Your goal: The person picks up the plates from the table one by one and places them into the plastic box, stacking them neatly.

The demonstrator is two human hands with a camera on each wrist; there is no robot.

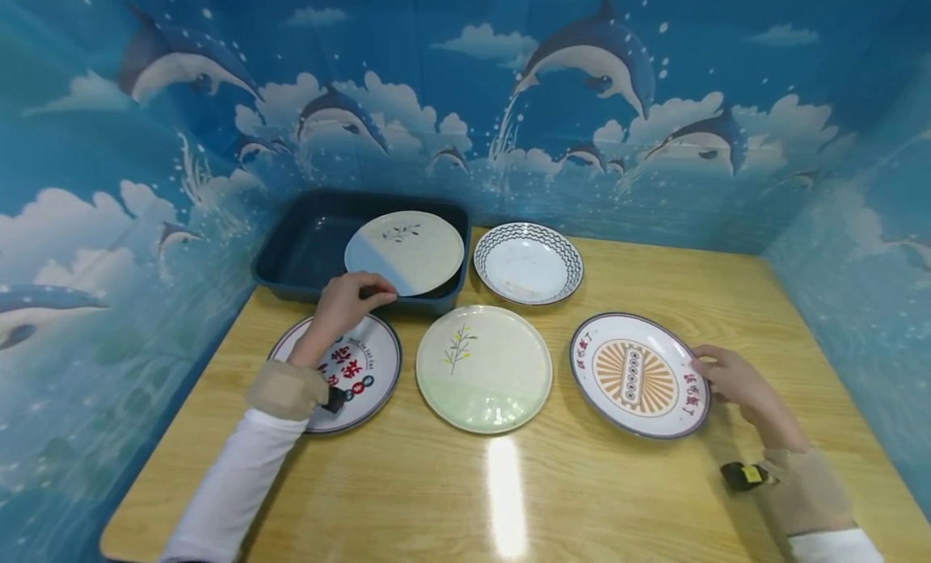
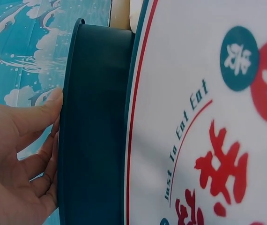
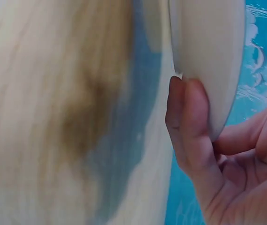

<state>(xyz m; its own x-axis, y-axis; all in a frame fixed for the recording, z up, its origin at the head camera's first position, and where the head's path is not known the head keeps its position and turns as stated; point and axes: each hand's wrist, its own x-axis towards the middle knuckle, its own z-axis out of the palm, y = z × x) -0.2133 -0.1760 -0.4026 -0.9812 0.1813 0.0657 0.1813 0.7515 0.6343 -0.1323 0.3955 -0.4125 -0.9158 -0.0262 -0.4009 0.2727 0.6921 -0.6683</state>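
Note:
My left hand (image 1: 352, 300) pinches the near edge of a round cream-and-blue plate (image 1: 425, 248) with a leaf sprig, tilted in the right part of the dark blue tub (image 1: 305, 232). In the left wrist view the fingers (image 2: 44, 159) are at the tub's rim, which hides that plate. Below that arm lies a white plate with red characters (image 1: 374, 337). At the right, my right hand (image 1: 738, 381) grips the edge of a white plate with an orange sunburst (image 1: 672, 369). The right wrist view shows its pale underside (image 3: 213, 42) raised off the table, thumb and fingers around the rim.
A pale green plate with a yellow sprig (image 1: 502, 385) lies mid-table. Behind it sits a white dish with a black wavy border (image 1: 527, 264). Dolphin-printed sheeting (image 1: 465, 78) walls the back and sides of the wooden table (image 1: 378, 490).

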